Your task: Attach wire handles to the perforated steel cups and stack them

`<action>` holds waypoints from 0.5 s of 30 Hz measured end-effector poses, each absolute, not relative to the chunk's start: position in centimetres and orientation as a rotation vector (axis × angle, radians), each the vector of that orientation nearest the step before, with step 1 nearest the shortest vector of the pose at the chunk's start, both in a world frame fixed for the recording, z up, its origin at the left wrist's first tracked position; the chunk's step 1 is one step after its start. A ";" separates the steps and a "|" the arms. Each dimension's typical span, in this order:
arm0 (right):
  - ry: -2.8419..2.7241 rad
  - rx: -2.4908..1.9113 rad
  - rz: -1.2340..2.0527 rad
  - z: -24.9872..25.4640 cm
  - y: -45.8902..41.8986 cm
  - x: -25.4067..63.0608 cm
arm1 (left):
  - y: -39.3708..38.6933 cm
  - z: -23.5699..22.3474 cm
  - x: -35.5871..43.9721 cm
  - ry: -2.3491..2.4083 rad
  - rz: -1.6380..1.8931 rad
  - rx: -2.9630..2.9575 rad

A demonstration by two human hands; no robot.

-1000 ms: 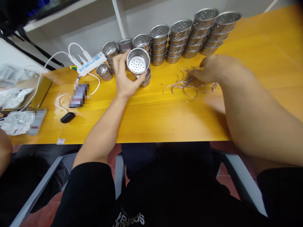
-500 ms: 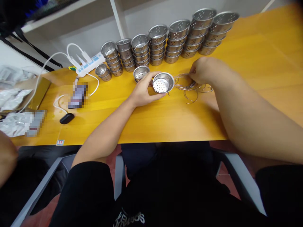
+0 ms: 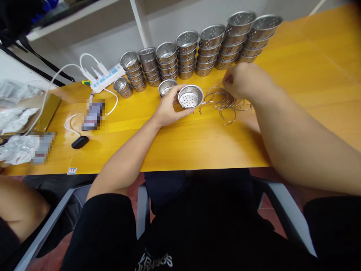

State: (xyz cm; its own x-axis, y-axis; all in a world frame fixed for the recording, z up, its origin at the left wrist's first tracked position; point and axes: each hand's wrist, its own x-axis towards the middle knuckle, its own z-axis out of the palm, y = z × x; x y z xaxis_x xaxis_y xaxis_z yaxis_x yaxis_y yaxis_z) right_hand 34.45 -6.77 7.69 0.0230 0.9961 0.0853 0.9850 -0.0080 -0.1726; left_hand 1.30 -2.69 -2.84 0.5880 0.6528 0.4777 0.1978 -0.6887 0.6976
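Note:
My left hand [image 3: 170, 107] grips a perforated steel cup [image 3: 191, 97] from its left side, with thumb and fingers around the wall and the mouth turned up toward me. Just behind that hand stands another perforated cup [image 3: 167, 87], partly covered by my fingers. Over a loose tangle of thin wire rings [image 3: 225, 101] on the table hovers my right hand [image 3: 241, 81]. Its fingers are pinched together at the tangle's upper edge. What lies between the fingertips is too small and blurred to make out.
Several stacks of perforated steel cups [image 3: 186, 54] line the back of the yellow table [image 3: 197, 146]. On the left are a power strip [image 3: 108, 78] with white cables, a phone [image 3: 93, 116], a black oval device [image 3: 80, 142] and plastic bags [image 3: 19, 148]. Another person's arm [image 3: 22, 199] shows at lower left.
My left hand has brought the cup slightly left and up. My right hand has lifted a little from the wire rings and shifted left. The other person's arm has come further into view.

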 end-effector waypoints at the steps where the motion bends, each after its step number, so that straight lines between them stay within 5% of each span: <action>1: -2.078 -2.082 0.081 7.5 -6.6 34.6 | -2.7 -3.0 1.4 0.666 0.994 2.214; 15: -2.031 -1.876 0.104 7.4 -7.0 33.2 | -3.0 -3.0 1.2 0.847 0.926 2.277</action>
State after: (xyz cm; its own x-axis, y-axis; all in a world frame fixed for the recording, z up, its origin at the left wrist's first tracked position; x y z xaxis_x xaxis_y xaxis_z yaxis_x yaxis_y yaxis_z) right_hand 33.25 -7.04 7.38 -0.0432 0.9747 0.2194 0.9472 0.1098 -0.3012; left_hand 1.17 -2.97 -2.98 0.5671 0.7135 0.4114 0.3465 -0.6598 0.6668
